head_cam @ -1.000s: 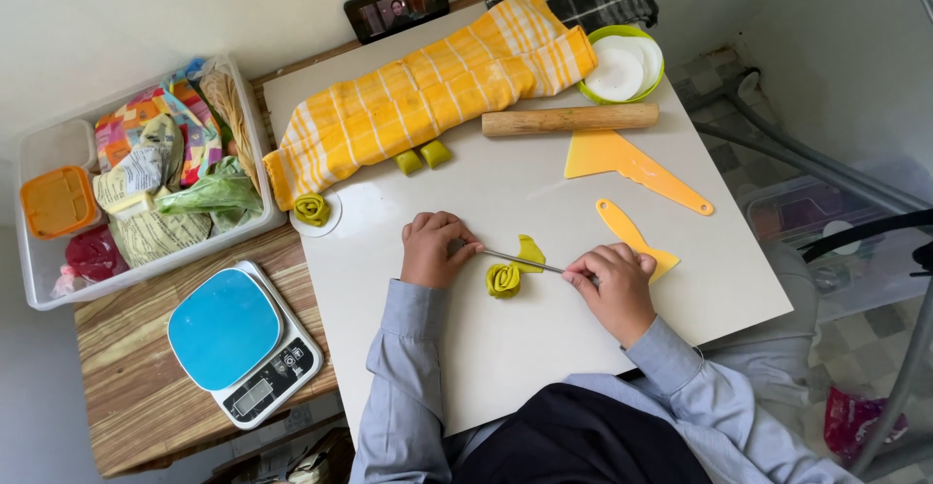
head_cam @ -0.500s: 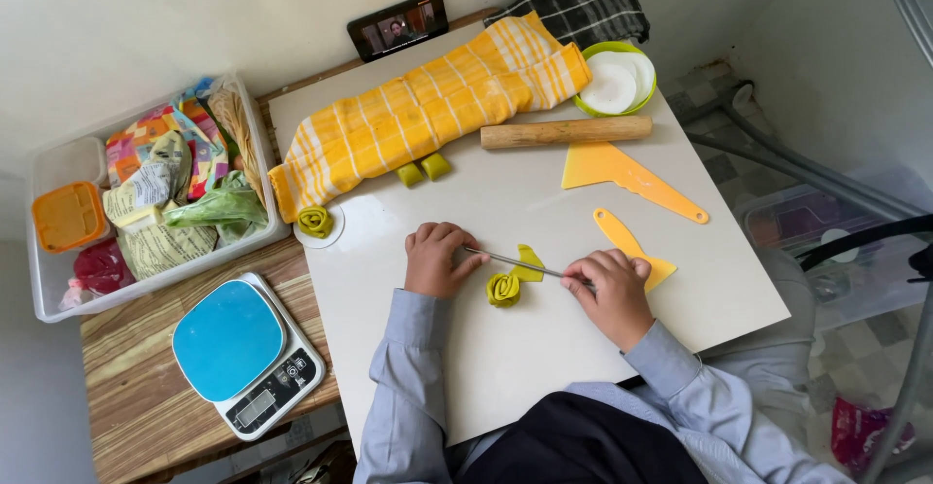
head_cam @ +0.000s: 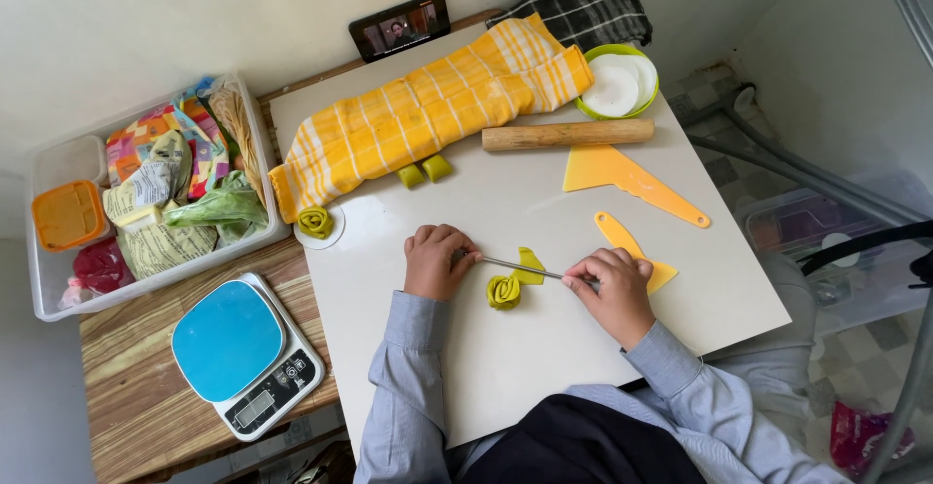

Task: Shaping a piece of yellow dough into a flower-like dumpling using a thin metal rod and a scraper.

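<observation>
near the middle of the white board (head_cam: 544, 348) that lies on the table, toward its near edge, the left hand (head_cam: 437, 262) and right hand (head_cam: 610, 290) each pinch one end of a thin metal rod (head_cam: 521, 268), fingers curled tight around it. just under the rod sits a green dough rose (head_cam: 503, 292), and touching the rod's far side lies a small flat green dough scrap (head_cam: 530, 263); whether the rod presses on the rose is hard to tell from here. just beyond the right hand a yellow plastic spatula (head_cam: 622, 239) lies on the board. off the board's left edge, at the table's near left corner, stands a blue-topped kitchen scale (head_cam: 243, 353). farther on, a second dough rose (head_cam: 315, 222) rests on a small white disc at the board's left edge. beyond lie a yellow scraper (head_cam: 622, 178), a wooden rolling pin (head_cam: 569, 135) and a yellow striped cloth (head_cam: 432, 105).
</observation>
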